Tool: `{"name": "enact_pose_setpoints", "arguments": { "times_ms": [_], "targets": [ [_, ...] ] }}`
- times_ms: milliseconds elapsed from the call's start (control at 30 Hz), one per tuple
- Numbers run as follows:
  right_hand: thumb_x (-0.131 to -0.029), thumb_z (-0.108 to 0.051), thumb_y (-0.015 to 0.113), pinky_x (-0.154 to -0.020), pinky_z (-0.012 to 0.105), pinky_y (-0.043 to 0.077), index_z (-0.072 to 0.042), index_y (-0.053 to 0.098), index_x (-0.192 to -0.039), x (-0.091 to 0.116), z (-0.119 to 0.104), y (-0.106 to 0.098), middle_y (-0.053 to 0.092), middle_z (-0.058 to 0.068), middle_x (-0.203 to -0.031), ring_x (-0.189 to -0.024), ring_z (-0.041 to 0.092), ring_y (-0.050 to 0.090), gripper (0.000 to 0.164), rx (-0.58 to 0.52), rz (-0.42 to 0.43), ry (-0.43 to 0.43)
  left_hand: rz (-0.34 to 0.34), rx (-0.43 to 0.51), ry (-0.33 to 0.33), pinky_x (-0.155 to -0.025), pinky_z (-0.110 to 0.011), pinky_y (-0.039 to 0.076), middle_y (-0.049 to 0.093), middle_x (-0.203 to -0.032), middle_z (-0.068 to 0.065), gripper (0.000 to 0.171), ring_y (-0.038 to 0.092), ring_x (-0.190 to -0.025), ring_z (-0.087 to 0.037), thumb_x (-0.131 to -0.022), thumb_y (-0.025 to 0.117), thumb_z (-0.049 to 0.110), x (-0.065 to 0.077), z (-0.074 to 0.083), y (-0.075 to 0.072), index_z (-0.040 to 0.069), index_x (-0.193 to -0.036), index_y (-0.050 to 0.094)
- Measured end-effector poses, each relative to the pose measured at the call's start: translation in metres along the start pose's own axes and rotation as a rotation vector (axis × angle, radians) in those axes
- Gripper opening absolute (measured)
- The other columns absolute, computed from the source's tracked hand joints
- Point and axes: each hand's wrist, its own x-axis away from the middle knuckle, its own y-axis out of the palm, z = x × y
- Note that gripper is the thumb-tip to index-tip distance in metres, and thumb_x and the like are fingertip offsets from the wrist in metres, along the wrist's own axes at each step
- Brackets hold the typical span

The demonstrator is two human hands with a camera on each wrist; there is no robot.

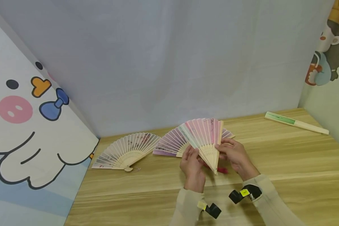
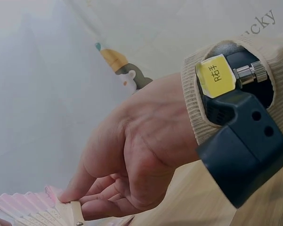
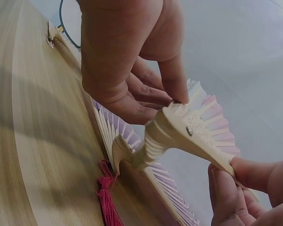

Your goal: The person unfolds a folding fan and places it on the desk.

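Note:
A pink folding fan (image 1: pixel 202 131) with a pale green panel is spread partway, its pivot end pointing down toward the person. My left hand (image 1: pixel 191 168) pinches its left edge near the bare ribs. On the other side, my right hand (image 1: pixel 236 157) grips the outer guard stick between thumb and fingers, as the left wrist view also shows. Behind it lies a spread purple folding fan (image 1: pixel 167 145), partly covered, with a red tassel (image 3: pixel 108 200) at its pivot end. In the right wrist view, the pink fan's pivot rivet (image 3: pixel 189 131) faces the camera.
A spread whitish-grey folding fan (image 1: pixel 127 150) lies on the wooden table (image 1: pixel 124 197) to the left. Toward the back right rests a closed folding fan (image 1: pixel 296 123) with a green section. A pale curtain (image 1: pixel 158 62) hangs along the back, and printed panels flank both sides.

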Motion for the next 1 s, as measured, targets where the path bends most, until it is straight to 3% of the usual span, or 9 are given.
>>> {"name": "enact_pose_setpoints", "arguments": {
  "times_ms": [700, 1000],
  "targets": [
    [-0.101, 0.003, 0.066, -0.061, 0.016, 0.057, 0.003, 0.052, -0.121, 0.0056, -0.0016, 0.005, 0.071, -0.013, -0.077, -0.068, 0.001, 0.066, 0.024, -0.09, 0.142, 0.014, 0.02, 0.056, 0.007, -0.062, -0.015, 0.046, 0.06, -0.116, -0.011, 0.036, 0.054, -0.074, -0.006, -0.1, 0.063, -0.005, -0.0037, 0.0041, -0.0027, -0.006, -0.136, 0.057],
    [-0.097, 0.004, 0.07, -0.061, 0.018, 0.059, -0.001, 0.058, -0.11, 0.0086, 0.0035, 0.0078, 0.073, -0.01, -0.079, -0.067, 0.003, 0.069, 0.018, -0.146, 0.163, -0.056, 0.043, 0.075, 0.004, -0.063, -0.016, 0.048, 0.059, -0.12, -0.013, 0.037, 0.055, -0.078, -0.008, -0.101, 0.063, -0.005, -0.0028, 0.0062, -0.0039, -0.006, -0.137, 0.057]
  ]
}}
